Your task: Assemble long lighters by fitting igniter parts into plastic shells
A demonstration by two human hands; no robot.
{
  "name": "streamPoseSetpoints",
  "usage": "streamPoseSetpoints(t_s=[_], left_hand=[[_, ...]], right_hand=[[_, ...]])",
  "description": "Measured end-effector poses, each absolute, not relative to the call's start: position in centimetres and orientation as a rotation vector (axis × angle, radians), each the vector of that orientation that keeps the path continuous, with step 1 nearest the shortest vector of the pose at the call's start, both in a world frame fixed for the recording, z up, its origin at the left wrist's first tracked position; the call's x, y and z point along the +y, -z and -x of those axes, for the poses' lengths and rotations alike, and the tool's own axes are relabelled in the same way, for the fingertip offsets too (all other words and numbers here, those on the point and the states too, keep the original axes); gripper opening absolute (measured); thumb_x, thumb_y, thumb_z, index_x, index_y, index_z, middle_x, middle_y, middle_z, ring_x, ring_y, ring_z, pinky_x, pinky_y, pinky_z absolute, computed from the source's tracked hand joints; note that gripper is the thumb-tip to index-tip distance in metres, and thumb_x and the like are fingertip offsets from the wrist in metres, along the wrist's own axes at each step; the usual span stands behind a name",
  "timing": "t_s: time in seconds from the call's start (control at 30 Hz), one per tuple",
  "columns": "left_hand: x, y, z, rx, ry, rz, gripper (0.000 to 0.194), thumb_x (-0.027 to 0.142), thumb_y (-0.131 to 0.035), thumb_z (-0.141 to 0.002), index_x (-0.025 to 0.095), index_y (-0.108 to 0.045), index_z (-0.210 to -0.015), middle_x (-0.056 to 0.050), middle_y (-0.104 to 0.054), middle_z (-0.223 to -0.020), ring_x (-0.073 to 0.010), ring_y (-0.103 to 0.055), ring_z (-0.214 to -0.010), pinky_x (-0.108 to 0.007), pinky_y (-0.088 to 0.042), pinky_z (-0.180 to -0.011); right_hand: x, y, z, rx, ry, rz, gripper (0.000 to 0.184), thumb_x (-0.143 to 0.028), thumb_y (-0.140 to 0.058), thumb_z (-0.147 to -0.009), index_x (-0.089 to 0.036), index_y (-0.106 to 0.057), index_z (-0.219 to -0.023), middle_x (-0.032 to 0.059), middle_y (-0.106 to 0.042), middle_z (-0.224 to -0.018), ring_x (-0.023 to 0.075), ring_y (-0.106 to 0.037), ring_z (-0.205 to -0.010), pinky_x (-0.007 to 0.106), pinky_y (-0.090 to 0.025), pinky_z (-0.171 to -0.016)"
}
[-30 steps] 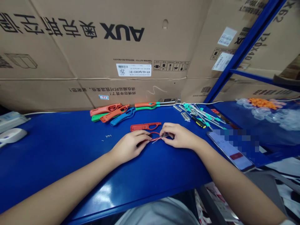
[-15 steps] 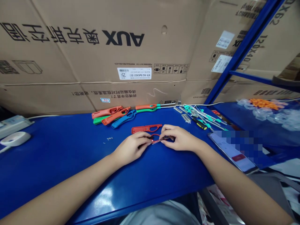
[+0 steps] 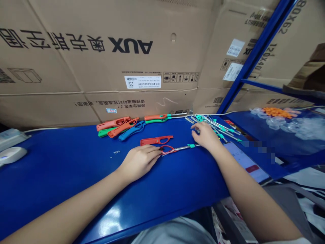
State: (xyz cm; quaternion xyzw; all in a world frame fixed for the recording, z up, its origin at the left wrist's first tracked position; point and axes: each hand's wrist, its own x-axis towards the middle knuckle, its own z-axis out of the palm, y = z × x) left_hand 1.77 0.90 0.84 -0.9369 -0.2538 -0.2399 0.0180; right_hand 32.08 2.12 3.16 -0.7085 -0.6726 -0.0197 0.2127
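My left hand (image 3: 139, 162) is closed on the handle end of a red lighter shell half (image 3: 168, 153) lying low over the blue table. From the shell's front a metal lighter tube with a teal collar (image 3: 191, 146) sticks out to the right. Behind it lies another red shell half (image 3: 155, 140), touched by nothing. My right hand (image 3: 207, 136) is at the pile of metal lighter tubes (image 3: 225, 128), thumb and forefinger apart. It partly covers the small clear parts there, and I see nothing held in it.
Orange, green and blue lighter shells (image 3: 117, 128) lie along the cardboard box (image 3: 101, 67). Tiny metal pieces (image 3: 116, 152) are on the table. A phone (image 3: 247, 162) lies by my right forearm. Orange and clear parts (image 3: 278, 113) sit beyond the blue post (image 3: 250, 56).
My right hand has left the red shell half and moved up and right to the pile of tubes. The tube in the shell now shows. My left hand stays at the shell.
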Motion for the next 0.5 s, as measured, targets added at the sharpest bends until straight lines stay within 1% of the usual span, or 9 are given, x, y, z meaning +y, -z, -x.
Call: streamPoseSetpoints(t_s=[0.1,0.2,0.3,0.37,0.5], left_hand=[[0.9,-0.9,-1.7,-0.800,0.711,2.920,0.029,0.023,-0.048,-0.100,0.020,-0.073,-0.114,-0.007,-0.076,-0.114,-0.0232,-0.073,-0.103,-0.037,-0.059,-0.092],[0.8,-1.0,-1.8,-0.801,0.657,2.924,0.033,0.024,-0.043,-0.102,0.019,-0.072,-0.117,-0.010,-0.076,-0.115,-0.0248,-0.073,-0.105,-0.039,-0.059,-0.093],[0.7,-1.0,-1.9,-0.808,0.587,2.909,0.035,0.022,-0.041,-0.102,0.016,-0.070,-0.120,-0.013,-0.074,-0.119,-0.0263,-0.072,-0.107,-0.040,-0.059,-0.093],[0.8,-0.9,-1.8,-0.817,0.581,2.908,0.033,0.022,-0.042,-0.101,0.017,-0.069,-0.120,-0.013,-0.074,-0.120,-0.0262,-0.072,-0.107,-0.040,-0.059,-0.093],[1.1,-0.5,-1.6,-0.846,0.663,2.933,0.030,0.024,-0.044,-0.102,0.018,-0.069,-0.118,-0.011,-0.075,-0.118,-0.0255,-0.073,-0.107,-0.040,-0.059,-0.094]], right_hand=[[2.3,-3.5,-33.8,-1.705,0.110,2.315,0.036,-0.025,-0.058,-0.087,-0.015,-0.066,-0.121,0.0184,-0.060,-0.119,0.0349,-0.055,-0.116,0.045,-0.045,-0.096],[2.3,-3.7,-35.0,-1.580,0.110,2.470,0.041,-0.028,-0.056,-0.088,-0.018,-0.063,-0.127,0.0188,-0.056,-0.127,0.0383,-0.050,-0.121,0.051,-0.044,-0.097],[2.5,-3.8,-35.9,-1.453,0.107,2.533,0.043,-0.025,-0.053,-0.088,-0.015,-0.062,-0.129,0.0207,-0.054,-0.130,0.0399,-0.048,-0.123,0.054,-0.042,-0.098],[2.7,-3.7,-36.5,-1.407,0.099,2.547,0.044,-0.024,-0.052,-0.087,-0.013,-0.063,-0.128,0.0217,-0.054,-0.130,0.0408,-0.048,-0.121,0.056,-0.043,-0.097],[3.5,-3.1,-36.7,-1.495,0.119,2.452,0.044,-0.024,-0.046,-0.091,-0.018,-0.062,-0.132,0.0183,-0.053,-0.136,0.0377,-0.046,-0.123,0.052,-0.043,-0.097]])
